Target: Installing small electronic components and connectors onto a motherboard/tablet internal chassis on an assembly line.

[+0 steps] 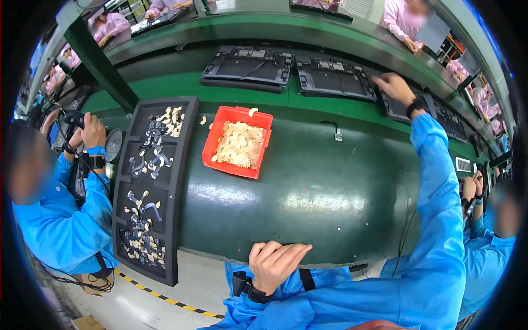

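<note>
Laptop chassis (397, 104) at the counter's far right edge was reached by the right hand (394, 87), fingers spread, nothing gripped; judged stiff, fragile, best lifted by its rim; left hand (273, 263) rested loosely curled, empty, at the near edge

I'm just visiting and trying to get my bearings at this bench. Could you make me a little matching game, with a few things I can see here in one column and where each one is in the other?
Things:
1. left hand
2. right hand
3. red bin
4. black foam tray

Places:
A. stretched out to the dark flat devices on the far green belt
B. middle of the dark green table, full of pale paper scraps
C. resting on the near edge of the table
D. left side of the table, holding small dark parts in compartments

Pairs: 1-C, 2-A, 3-B, 4-D
</note>
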A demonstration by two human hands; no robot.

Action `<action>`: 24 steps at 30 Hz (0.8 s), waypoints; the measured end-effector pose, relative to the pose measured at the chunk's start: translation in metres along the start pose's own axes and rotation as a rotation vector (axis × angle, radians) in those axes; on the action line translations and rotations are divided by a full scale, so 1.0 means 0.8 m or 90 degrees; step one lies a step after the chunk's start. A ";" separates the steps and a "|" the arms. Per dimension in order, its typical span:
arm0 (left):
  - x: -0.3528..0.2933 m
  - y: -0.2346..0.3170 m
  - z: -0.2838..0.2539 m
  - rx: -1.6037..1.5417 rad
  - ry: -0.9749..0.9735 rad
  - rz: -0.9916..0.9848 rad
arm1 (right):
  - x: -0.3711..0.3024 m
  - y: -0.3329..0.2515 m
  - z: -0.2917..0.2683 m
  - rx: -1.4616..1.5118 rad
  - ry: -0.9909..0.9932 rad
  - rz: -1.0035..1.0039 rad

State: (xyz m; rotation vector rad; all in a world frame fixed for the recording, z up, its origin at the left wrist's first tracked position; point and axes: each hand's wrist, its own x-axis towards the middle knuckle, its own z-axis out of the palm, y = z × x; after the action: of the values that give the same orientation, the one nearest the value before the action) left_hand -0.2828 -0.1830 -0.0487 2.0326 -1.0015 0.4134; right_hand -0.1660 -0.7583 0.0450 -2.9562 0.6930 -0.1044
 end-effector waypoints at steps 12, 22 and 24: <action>-0.011 -0.009 0.006 -0.033 0.056 -0.016 | 0.105 -0.002 0.054 0.340 -0.002 0.146; 0.000 -0.049 -0.067 -0.305 -0.016 -0.034 | 0.090 0.098 -0.079 0.479 0.248 -0.018; 0.015 -0.075 -0.130 -0.082 -0.072 -0.016 | -0.027 0.029 -0.095 0.586 0.223 0.036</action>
State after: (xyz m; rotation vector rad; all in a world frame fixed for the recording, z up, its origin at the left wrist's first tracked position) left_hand -0.2227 -0.0864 -0.0093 1.9682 -1.0418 0.2162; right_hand -0.2028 -0.7759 0.1164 -2.0421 0.5480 -0.7289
